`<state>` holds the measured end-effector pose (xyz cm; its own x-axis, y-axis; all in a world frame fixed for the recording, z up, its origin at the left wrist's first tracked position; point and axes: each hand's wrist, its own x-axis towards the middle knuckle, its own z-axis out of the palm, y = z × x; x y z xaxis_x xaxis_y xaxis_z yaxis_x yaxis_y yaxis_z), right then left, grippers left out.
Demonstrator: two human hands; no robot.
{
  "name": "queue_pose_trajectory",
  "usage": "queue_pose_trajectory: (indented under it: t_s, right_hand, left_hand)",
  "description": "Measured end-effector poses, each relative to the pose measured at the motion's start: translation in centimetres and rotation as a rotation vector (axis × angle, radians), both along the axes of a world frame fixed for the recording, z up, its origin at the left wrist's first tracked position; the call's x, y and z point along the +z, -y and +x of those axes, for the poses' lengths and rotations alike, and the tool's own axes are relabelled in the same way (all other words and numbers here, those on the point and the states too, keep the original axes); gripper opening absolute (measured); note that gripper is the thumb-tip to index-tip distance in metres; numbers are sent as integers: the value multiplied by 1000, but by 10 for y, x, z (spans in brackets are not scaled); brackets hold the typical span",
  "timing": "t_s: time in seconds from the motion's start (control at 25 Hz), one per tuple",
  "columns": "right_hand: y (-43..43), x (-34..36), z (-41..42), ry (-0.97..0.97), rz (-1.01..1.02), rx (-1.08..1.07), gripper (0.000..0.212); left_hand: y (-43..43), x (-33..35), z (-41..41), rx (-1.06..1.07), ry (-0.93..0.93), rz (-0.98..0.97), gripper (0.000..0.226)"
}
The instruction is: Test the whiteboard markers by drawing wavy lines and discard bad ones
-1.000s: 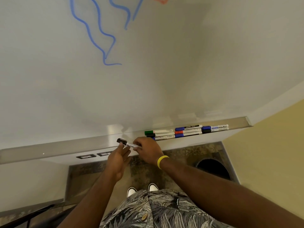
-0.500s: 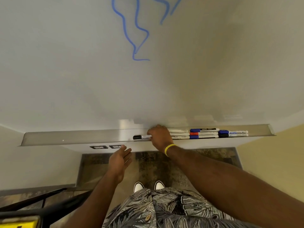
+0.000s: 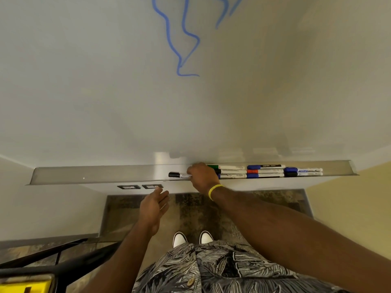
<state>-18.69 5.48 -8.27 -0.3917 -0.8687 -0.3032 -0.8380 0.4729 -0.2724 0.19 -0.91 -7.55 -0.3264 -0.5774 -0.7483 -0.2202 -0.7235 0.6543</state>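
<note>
We find open tray left of the black-capped marker; rightward, stacked markers fill it to its end.

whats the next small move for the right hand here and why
Probably let the right hand release the black marker: it lies capped in the tray, apart from the other markers, and the left hand hangs open below.

The black-capped marker lies flat in the tray, cap pointing left. More capped markers lie in rows to its right.
</note>
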Motion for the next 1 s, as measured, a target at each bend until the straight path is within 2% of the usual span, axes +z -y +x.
queue_pose_trajectory:
  t_s: [0.16, 0.28, 0.36, 0.44, 0.56, 0.72, 0.88, 1.0]
  right_hand:
    - [-5, 3, 4, 6, -6, -9, 23]
    - [-11, 6, 5, 18, -40, -10, 28]
    - [-15, 7, 4, 19, -76, 0, 31]
    - [-19, 11, 2, 31, -123, -13, 33]
    - [-28, 17, 4, 28, -181, 15, 40]
    - [-40, 19, 17, 25, -129, 137, 66]
    - [-45, 17, 33, 9, -88, 264, 91]
    - [-46, 17, 48, 8, -75, 365, 100]
  left_hand:
    - [1, 0, -4, -50, 6, -26, 36]
    - [2, 1, -11, -106, 30, -108, 22]
    - [2, 1, -14, -185, 53, -258, 23]
    - [0, 0, -11, -356, 178, -492, 25]
    - [-2, -5, 2, -633, 356, -735, 47]
    - [-8, -6, 26, -889, 560, -996, 69]
    - [-25, 0, 59, -1013, 862, -1105, 95]
    - [-44, 1, 89, -947, 1004, -1108, 109]
